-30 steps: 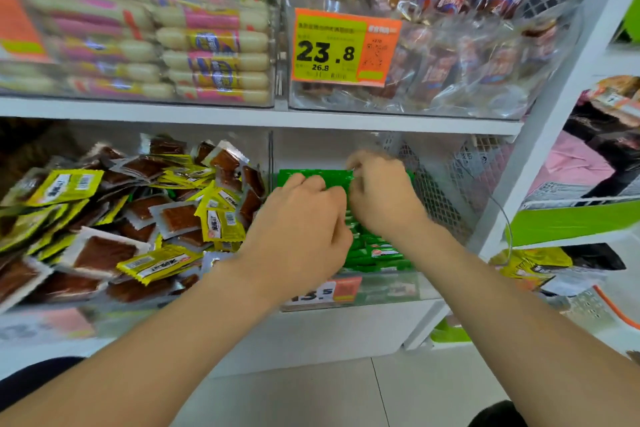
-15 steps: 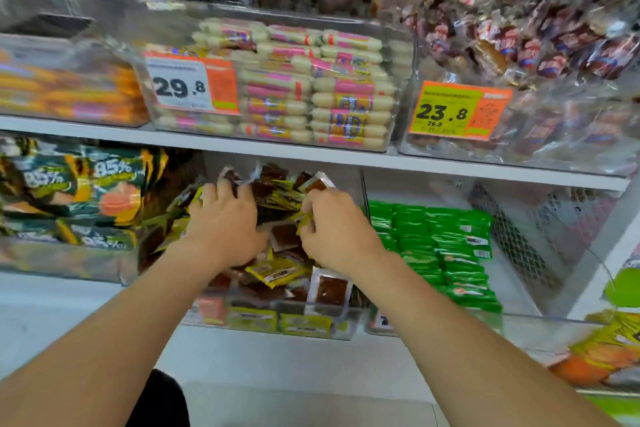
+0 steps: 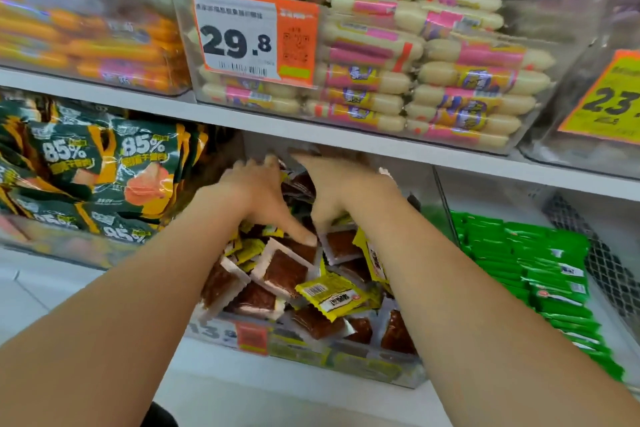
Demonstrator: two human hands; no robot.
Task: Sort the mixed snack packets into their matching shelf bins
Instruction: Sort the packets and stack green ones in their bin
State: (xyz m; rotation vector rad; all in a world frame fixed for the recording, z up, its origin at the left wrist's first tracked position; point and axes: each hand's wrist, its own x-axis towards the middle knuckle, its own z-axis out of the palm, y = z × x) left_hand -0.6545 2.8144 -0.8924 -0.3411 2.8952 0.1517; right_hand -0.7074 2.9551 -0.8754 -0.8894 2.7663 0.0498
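A clear bin (image 3: 346,359) on the lower shelf holds a heap of brown meat-snack packets (image 3: 284,270) mixed with yellow packets (image 3: 329,295). Both my hands are inside it, near the back of the heap. My left hand (image 3: 263,194) lies with fingers stretched toward the back and its thumb pressing down on a brown packet. My right hand (image 3: 336,187) sits just beside it, blurred, fingers extended over the packets, with nothing visibly gripped. To the right, green packets (image 3: 540,270) lie stacked in a neighbouring bin.
Dark green "85%" bags (image 3: 104,177) fill the bin on the left. The white shelf board (image 3: 346,139) hangs low over my hands. Above it stand bins of pink-and-white sausages (image 3: 433,73) with a 29.8 price tag (image 3: 242,35) and orange sausages (image 3: 86,45).
My hands left the green packet bin, moved left to the brown-and-yellow bin, and now reach deeper toward its back. The view has shifted left and closer.
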